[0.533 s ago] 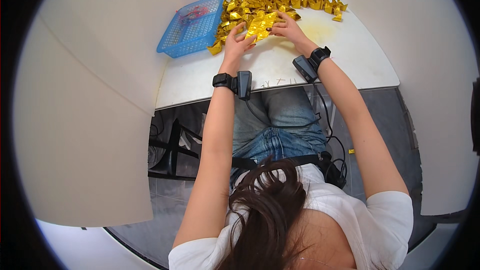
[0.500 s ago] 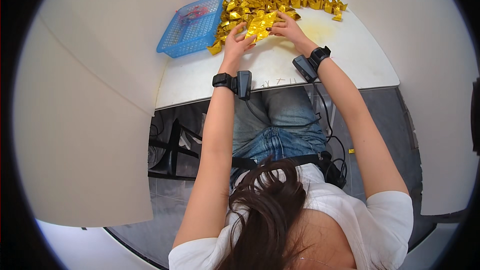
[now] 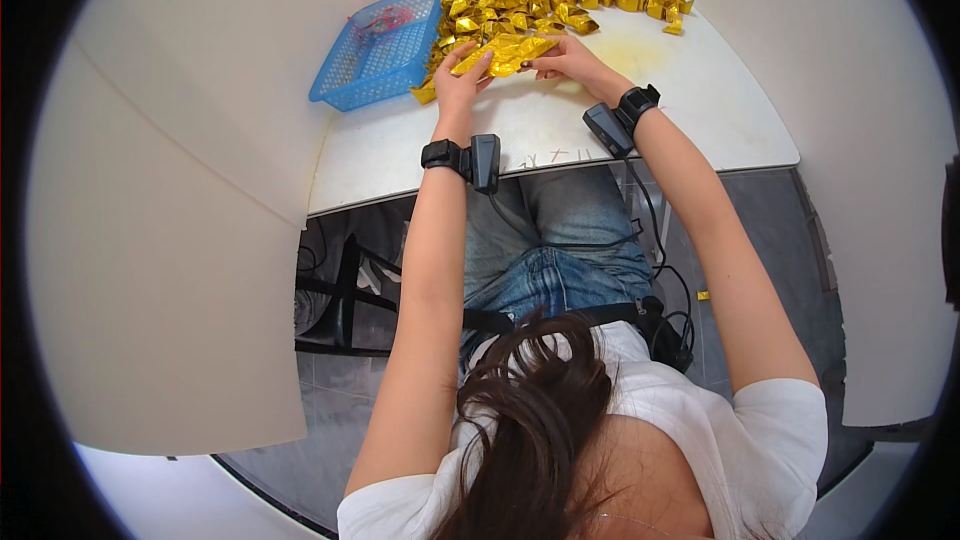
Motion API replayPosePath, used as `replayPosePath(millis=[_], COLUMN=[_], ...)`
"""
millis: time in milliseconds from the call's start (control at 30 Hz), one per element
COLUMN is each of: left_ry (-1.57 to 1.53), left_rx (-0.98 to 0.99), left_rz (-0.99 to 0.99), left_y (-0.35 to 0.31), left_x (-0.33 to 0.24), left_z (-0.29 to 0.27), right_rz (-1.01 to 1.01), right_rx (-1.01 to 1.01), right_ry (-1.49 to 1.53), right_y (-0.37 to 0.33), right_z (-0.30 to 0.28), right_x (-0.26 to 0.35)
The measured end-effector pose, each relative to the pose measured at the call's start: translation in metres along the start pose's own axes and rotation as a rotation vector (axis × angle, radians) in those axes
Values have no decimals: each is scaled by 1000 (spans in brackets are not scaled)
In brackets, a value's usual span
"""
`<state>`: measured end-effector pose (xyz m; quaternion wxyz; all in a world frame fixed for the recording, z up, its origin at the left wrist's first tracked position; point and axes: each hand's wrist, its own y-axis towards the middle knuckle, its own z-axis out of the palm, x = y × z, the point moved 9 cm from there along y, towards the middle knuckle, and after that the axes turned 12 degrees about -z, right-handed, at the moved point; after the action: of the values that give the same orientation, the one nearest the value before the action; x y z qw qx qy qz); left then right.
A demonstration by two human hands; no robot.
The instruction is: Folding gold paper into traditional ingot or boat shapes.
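Observation:
A creased piece of gold foil paper [image 3: 505, 54] is stretched between my two hands, above the white table. My left hand [image 3: 462, 78] grips its left end, thumb on top and fingers behind. At the other end my right hand [image 3: 572, 58] pinches the foil between thumb and fingertips. Just beyond both hands lies a pile of folded gold paper ingots [image 3: 515, 12], partly covered by the foil and fingers. My left hand is close to the pile's near left edge.
A blue perforated plastic basket [image 3: 372, 90] with some red material inside stands left of the pile. The white table [image 3: 690, 120] ends just before my lap. Pale partition walls rise on both sides. Cables [image 3: 655, 230] run down from my wrist devices.
The foil has turned from a slanted position to a flatter, more sideways one. My left hand has shifted slightly left, and my right hand has lowered a little.

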<state>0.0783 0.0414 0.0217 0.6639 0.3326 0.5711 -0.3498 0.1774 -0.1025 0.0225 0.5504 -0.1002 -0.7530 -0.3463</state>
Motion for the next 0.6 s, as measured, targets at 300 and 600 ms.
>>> replayPosePath(millis=[300, 600], left_ry=[-100, -261], left_rx=[-98, -33], left_rz=[-12, -11], left_y=[10, 12], left_x=[8, 17], left_z=[-16, -12], right_rz=[-5, -20], right_rx=[107, 61], right_ry=[16, -92], right_y=[-2, -9], right_z=[15, 11], right_x=[1, 9])
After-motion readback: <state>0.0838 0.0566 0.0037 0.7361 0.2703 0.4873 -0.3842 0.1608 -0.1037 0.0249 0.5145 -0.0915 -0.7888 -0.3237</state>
